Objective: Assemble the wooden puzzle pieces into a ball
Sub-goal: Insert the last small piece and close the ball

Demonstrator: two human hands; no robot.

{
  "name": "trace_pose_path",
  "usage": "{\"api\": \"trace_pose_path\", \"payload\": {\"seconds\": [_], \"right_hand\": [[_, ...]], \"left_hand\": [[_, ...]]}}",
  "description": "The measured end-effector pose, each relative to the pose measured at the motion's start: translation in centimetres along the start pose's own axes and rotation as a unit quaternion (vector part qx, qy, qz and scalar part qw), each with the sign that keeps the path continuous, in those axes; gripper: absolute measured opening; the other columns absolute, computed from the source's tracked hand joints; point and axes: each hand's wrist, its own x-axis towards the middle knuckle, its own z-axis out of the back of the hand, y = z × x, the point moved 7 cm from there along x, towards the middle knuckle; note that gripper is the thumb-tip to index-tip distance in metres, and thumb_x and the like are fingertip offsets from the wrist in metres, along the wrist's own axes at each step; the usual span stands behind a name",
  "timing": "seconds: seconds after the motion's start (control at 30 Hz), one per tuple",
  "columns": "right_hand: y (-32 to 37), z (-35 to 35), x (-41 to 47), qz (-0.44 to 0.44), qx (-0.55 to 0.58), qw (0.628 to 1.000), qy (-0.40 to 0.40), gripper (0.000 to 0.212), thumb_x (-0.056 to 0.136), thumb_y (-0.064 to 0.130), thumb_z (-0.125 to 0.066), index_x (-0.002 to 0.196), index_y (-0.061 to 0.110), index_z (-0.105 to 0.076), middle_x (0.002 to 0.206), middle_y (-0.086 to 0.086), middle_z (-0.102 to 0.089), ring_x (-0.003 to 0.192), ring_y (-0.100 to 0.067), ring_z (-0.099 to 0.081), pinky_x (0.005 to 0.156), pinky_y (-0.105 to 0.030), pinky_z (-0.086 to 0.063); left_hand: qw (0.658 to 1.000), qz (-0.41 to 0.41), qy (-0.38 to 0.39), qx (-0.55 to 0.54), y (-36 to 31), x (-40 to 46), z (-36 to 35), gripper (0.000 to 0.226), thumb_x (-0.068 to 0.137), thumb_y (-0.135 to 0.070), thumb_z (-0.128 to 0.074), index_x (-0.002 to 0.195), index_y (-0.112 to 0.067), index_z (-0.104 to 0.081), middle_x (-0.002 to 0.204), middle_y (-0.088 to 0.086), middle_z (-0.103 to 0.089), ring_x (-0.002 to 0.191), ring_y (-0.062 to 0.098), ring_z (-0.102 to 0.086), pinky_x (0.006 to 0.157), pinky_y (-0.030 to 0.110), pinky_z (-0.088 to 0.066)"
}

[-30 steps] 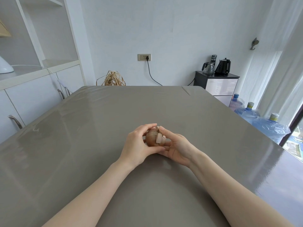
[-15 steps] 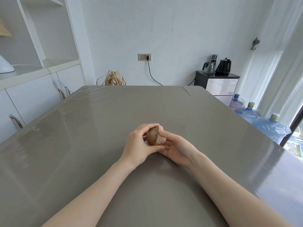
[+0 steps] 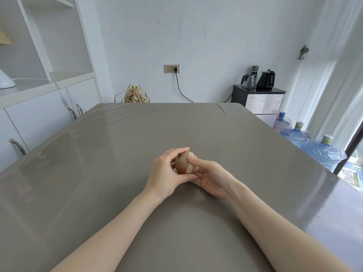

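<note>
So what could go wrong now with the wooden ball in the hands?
The wooden puzzle ball is pinched only between the left hand and the right hand. If the grip loosens, the pale piece on its lower right may slide back out. The ball is round and the grey table looks smooth and glossy, so if it slips free it could roll away, maybe off the edge.

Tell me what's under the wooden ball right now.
The left hand's thumb and the right hand's fingers curl beneath the wooden ball, above the grey table. Whether the ball touches the table is hidden by the hands.
</note>
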Motion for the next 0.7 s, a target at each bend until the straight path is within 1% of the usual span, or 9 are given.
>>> {"api": "trace_pose_path", "payload": {"seconds": [0.07,0.17,0.23,0.33,0.4,0.47,0.53,0.6,0.7], "right_hand": [[-0.05,0.01,0.00,0.001,-0.001,1.000,-0.002,0.057,0.075,0.028,-0.067,0.118,-0.009,-0.060,0.122,-0.026,-0.061,0.099,-0.023,-0.066,0.079,-0.024,-0.055],[-0.06,0.03,0.03,-0.001,-0.002,1.000,-0.004,0.055,0.077,0.028,-0.067,0.118,-0.008,-0.060,0.124,-0.026,-0.060,0.101,-0.023,-0.065,0.085,-0.026,-0.055],[-0.06,0.05,0.04,-0.004,0.000,1.000,-0.006,0.054,0.078,0.028,-0.067,0.119,-0.006,-0.061,0.124,-0.025,-0.061,0.100,-0.023,-0.065,0.085,-0.025,-0.054],[-0.09,-0.02,-0.01,-0.001,0.008,1.000,-0.010,0.054,0.076,0.028,-0.068,0.118,-0.005,-0.062,0.121,-0.024,-0.063,0.094,-0.020,-0.066,0.080,-0.023,-0.053],[-0.09,-0.12,-0.08,0.005,0.008,1.000,-0.012,0.052,0.077,0.029,-0.068,0.117,-0.004,-0.063,0.121,-0.023,-0.063,0.095,-0.021,-0.066,0.081,-0.024,-0.053],[-0.08,-0.10,-0.05,0.007,0.007,1.000,-0.012,0.047,0.083,0.031,-0.066,0.116,-0.002,-0.064,0.120,-0.022,-0.064,0.100,-0.022,-0.065,0.082,-0.025,-0.052],[-0.03,-0.06,-0.07,0.005,0.009,1.000,-0.014,0.046,0.086,0.033,-0.064,0.117,-0.001,-0.064,0.120,-0.021,-0.065,0.103,-0.023,-0.065,0.085,-0.026,-0.052],[0.02,-0.03,-0.10,0.004,0.011,1.000,-0.016,0.047,0.086,0.033,-0.064,0.118,-0.001,-0.064,0.120,-0.021,-0.065,0.105,-0.024,-0.064,0.091,-0.028,-0.051],[-0.13,0.15,-0.02,0.008,0.020,0.999,-0.025,0.044,0.086,0.030,-0.064,0.118,0.000,-0.064,0.118,-0.021,-0.066,0.109,-0.027,-0.064,0.098,-0.033,-0.049]], "left_hand": [[1.000,-0.001,0.000,0.001,0.02,-0.05,0.06,0.068,0.058,-0.012,-0.089,0.112,-0.040,-0.058,0.111,-0.014,-0.063,0.106,0.004,-0.059,0.091,0.020,-0.050],[1.000,0.000,-0.002,0.001,-0.03,-0.04,0.12,0.068,0.057,-0.013,-0.089,0.110,-0.042,-0.058,0.112,-0.014,-0.063,0.105,0.004,-0.059,0.090,0.020,-0.050],[1.000,-0.001,-0.002,0.002,-0.10,-0.04,0.13,0.068,0.057,-0.014,-0.090,0.109,-0.042,-0.058,0.112,-0.014,-0.062,0.105,0.003,-0.059,0.089,0.018,-0.050],[1.000,0.001,-0.003,0.003,-0.12,-0.03,0.09,0.067,0.057,-0.014,-0.089,0.111,-0.040,-0.059,0.112,-0.015,-0.062,0.104,-0.001,-0.058,0.088,0.015,-0.048],[1.000,0.004,-0.004,0.000,-0.09,-0.02,0.07,0.067,0.058,-0.014,-0.089,0.113,-0.036,-0.060,0.113,-0.013,-0.062,0.105,0.000,-0.058,0.087,0.014,-0.048],[1.000,0.006,-0.004,-0.002,-0.07,-0.03,0.06,0.067,0.058,-0.014,-0.089,0.115,-0.032,-0.061,0.114,-0.011,-0.062,0.105,0.000,-0.058,0.088,0.015,-0.049],[1.000,0.006,0.001,-0.003,-0.14,-0.06,0.00,0.067,0.059,-0.013,-0.089,0.117,-0.032,-0.061,0.115,-0.011,-0.061,0.105,-0.002,-0.057,0.088,0.014,-0.048],[1.000,0.005,0.006,-0.002,-0.19,-0.15,-0.18,0.066,0.062,-0.015,-0.087,0.120,-0.031,-0.059,0.117,-0.010,-0.061,0.106,-0.004,-0.055,0.088,0.011,-0.046],[1.000,0.028,0.001,-0.008,0.11,-0.39,-0.70,0.066,0.071,-0.022,-0.082,0.130,-0.026,-0.052,0.122,-0.011,-0.058,0.113,-0.003,-0.053,0.091,0.004,-0.039]]}}
